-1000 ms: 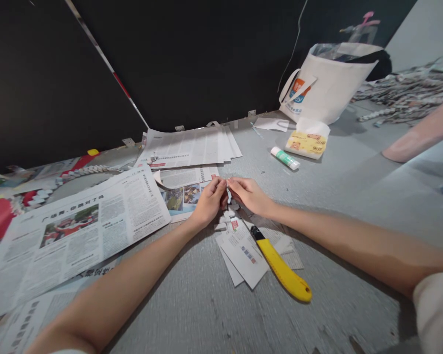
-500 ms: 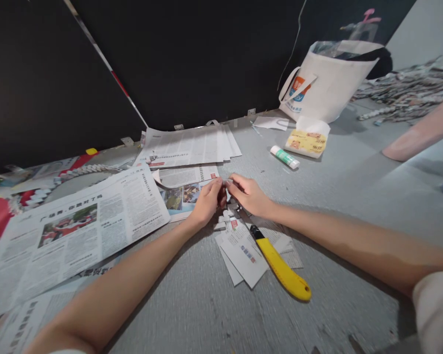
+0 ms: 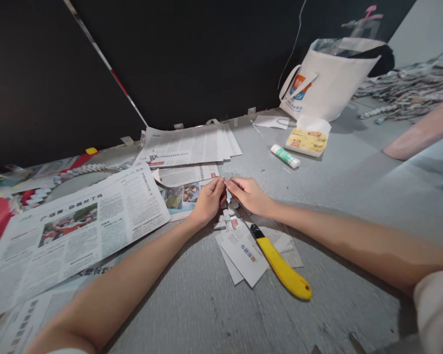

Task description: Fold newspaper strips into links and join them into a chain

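Note:
My left hand (image 3: 209,200) and my right hand (image 3: 250,195) meet fingertip to fingertip above the grey surface. Both are closed in a pinch around a small folded paper piece (image 3: 228,196), of which only a pale bit shows between them. Below the fingers lie small folded paper pieces (image 3: 227,215) and several cut newspaper rectangles (image 3: 245,255). A saw with a yellow handle (image 3: 283,268) rests across these papers, its blade running up under my right hand.
Newspaper sheets (image 3: 110,226) spread on the left, with a newspaper stack (image 3: 184,145) by the black wall (image 3: 206,59). A glue stick (image 3: 285,156), tissue pack (image 3: 308,137) and white bag (image 3: 328,81) stand farther right. Another person's limb (image 3: 421,130) shows at the right edge.
My fingertips have shifted slightly and drawn closer together, and a pale bit of paper now shows below them. The saw and the papers have stayed in place.

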A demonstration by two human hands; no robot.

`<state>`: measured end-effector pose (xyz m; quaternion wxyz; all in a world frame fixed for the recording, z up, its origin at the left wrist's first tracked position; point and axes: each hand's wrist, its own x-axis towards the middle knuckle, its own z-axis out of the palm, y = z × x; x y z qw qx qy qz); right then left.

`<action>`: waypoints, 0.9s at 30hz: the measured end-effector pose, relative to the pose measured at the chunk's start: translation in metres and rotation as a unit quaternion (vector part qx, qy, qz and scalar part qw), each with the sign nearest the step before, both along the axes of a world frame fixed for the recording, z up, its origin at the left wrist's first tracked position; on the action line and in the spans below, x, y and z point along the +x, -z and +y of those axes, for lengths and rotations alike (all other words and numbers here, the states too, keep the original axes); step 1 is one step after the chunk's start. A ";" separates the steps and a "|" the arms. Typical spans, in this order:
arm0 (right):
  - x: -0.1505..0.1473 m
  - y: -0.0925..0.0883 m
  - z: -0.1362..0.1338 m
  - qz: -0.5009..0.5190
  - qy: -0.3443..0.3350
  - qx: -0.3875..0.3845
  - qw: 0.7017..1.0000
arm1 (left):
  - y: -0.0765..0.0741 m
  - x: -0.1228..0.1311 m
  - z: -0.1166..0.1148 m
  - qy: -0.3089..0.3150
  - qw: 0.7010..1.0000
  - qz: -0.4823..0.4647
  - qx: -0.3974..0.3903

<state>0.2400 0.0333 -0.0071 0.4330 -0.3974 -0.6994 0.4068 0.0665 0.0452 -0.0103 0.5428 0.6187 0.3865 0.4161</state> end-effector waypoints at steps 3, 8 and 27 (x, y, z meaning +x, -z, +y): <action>0.002 0.002 0.000 0.003 -0.015 -0.003 1.000 | 0.001 -0.001 0.000 -0.006 1.000 0.010 0.016; 0.002 0.002 0.001 0.013 -0.019 -0.012 1.000 | -0.001 -0.001 0.001 -0.012 0.999 0.009 0.028; 0.002 -0.010 -0.008 -0.043 -0.072 0.028 0.996 | -0.010 0.001 -0.005 -0.074 0.992 -0.084 -0.060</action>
